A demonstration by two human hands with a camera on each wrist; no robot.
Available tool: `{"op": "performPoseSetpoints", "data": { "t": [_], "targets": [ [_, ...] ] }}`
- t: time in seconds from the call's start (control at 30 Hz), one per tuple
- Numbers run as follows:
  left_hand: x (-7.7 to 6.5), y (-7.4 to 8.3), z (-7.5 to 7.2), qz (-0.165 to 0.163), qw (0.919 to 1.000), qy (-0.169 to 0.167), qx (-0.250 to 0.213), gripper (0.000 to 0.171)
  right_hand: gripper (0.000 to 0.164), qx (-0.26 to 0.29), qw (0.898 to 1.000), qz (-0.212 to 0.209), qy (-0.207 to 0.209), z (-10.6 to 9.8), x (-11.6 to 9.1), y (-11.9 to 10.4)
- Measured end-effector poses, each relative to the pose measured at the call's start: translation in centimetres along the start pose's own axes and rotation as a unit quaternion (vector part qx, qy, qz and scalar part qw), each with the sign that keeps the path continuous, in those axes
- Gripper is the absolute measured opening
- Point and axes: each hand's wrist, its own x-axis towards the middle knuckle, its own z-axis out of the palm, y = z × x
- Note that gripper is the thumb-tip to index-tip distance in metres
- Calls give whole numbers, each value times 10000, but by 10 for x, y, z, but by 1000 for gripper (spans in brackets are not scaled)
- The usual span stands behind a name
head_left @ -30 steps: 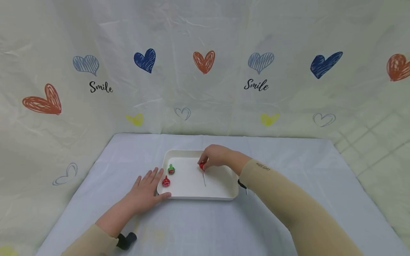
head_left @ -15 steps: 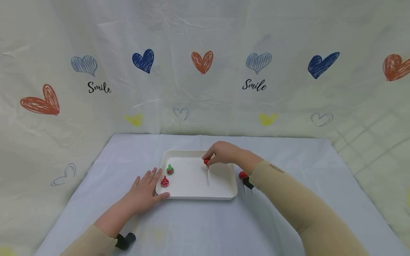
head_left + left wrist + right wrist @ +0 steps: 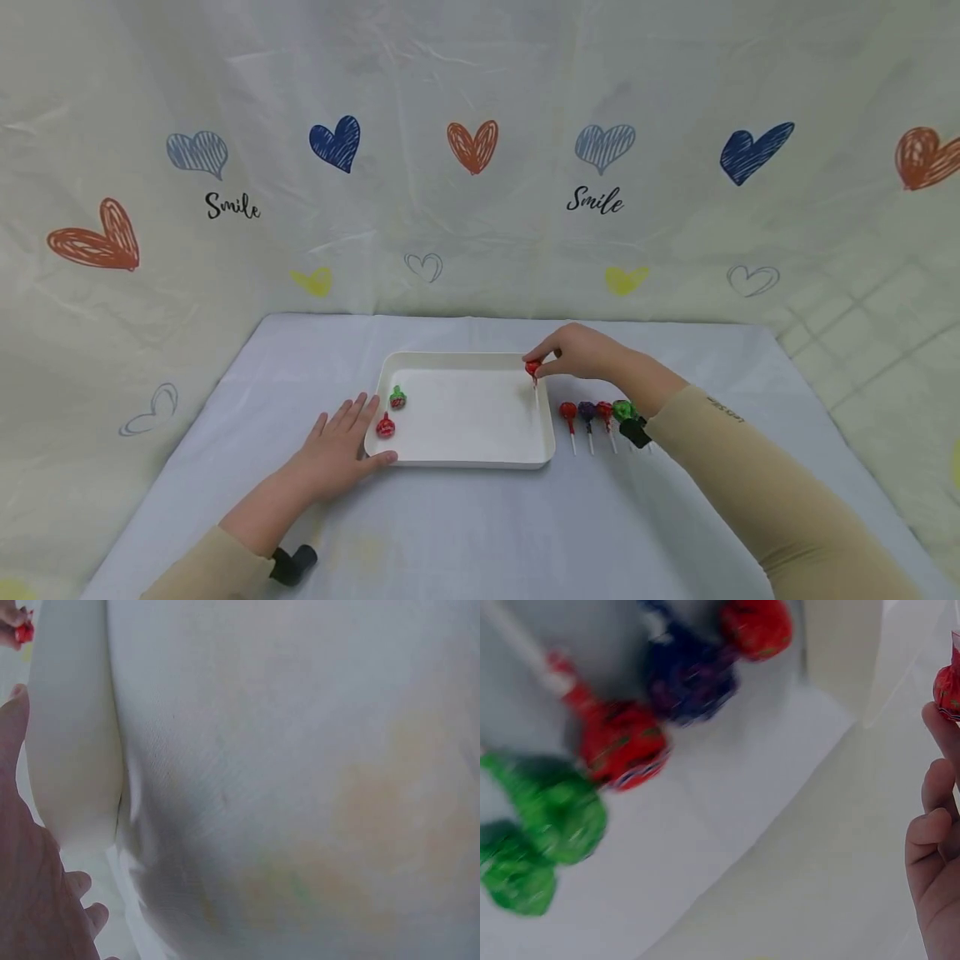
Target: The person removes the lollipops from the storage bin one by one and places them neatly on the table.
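My right hand (image 3: 585, 352) pinches a red lollipop (image 3: 532, 367) by its wrapped head, over the right end of the white tray (image 3: 465, 460); its stick hangs down. The same lollipop (image 3: 949, 690) shows at the right edge of the right wrist view. My left hand (image 3: 341, 450) lies with fingers spread against the tray's left side, thumb at the front rim. Inside the tray at the left are a green lollipop (image 3: 398, 397) and a red lollipop (image 3: 386, 426). In the left wrist view, part of the left hand (image 3: 34, 877) is beside the tray wall (image 3: 79, 750).
Right of the tray several lollipops lie in a row on the white cloth: a red one (image 3: 567, 412), a purple one (image 3: 587, 410), another red one (image 3: 604, 410) and green ones (image 3: 623, 409), partly hidden by the black wrist strap (image 3: 636, 432). A heart-printed sheet (image 3: 525, 250) hangs behind.
My right hand has carried the red lollipop rightward and up, from the tray's middle to its right end. The row of lollipops has come into view. The left hand stays at the tray.
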Motion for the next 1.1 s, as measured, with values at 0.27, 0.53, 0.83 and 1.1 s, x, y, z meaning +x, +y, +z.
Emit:
{"op": "performPoseSetpoints", "data": {
  "t": [0.27,0.53,0.83,1.1],
  "targets": [
    [1,-2,1,-41,9999,-36,84,107,33,-14,9997,243,93,-4,-34,33],
    [1,0,0,-53,9999,-49,75,106,35,-66,9992,401,-37,-9,-66,63],
    [1,2,-2,-65,9999,-80,7,106,35,3,9976,690,-9,-12,-104,102],
    [0,1,-1,-95,9999,-95,37,107,34,24,9969,784,-19,-12,-120,117]
  ]
}}
